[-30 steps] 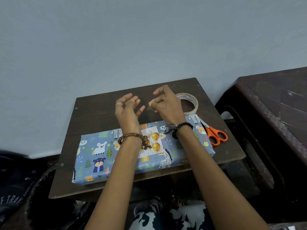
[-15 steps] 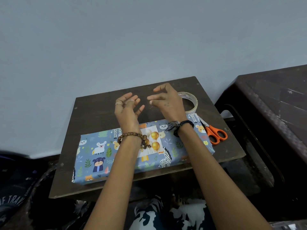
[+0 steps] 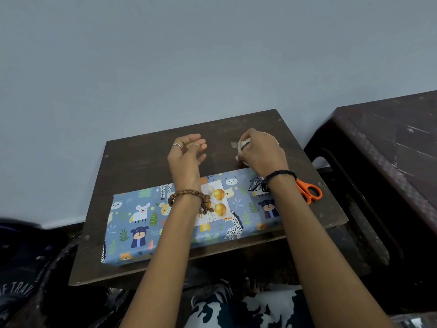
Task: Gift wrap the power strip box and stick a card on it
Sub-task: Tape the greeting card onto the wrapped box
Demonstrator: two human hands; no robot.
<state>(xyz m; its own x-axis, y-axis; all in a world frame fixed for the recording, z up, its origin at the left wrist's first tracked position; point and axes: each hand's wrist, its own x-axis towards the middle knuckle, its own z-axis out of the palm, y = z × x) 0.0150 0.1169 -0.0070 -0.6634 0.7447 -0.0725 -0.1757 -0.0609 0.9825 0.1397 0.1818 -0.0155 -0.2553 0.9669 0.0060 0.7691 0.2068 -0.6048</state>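
The wrapped power strip box (image 3: 189,223) lies flat along the near edge of the worktop (image 3: 146,157), long axis running left to right. A white card (image 3: 214,207) printed with gold balloons rests on its top face, near the middle and partly hidden by the left wrist.

The left hand (image 3: 188,155) hovers above the worktop beyond the box, fingers loosely curled, holding nothing. The right hand (image 3: 260,152) is curled around the tape roll (image 3: 244,144) at the far right of the worktop; a short free end of tape appears to project to the left of the roll. Orange-handled scissors (image 3: 308,191) lie just right of the box, partly behind the right wrist.

Handling judgement: the box appears rigid and moderately light; the glossy paper is probably slippery and tears at the corners. Take hold across the short sides or press flat on the top face. The card is thin and shifts easily; pin it with a fingertip before applying tape. Tape film clings to itself; keep the strip taut.
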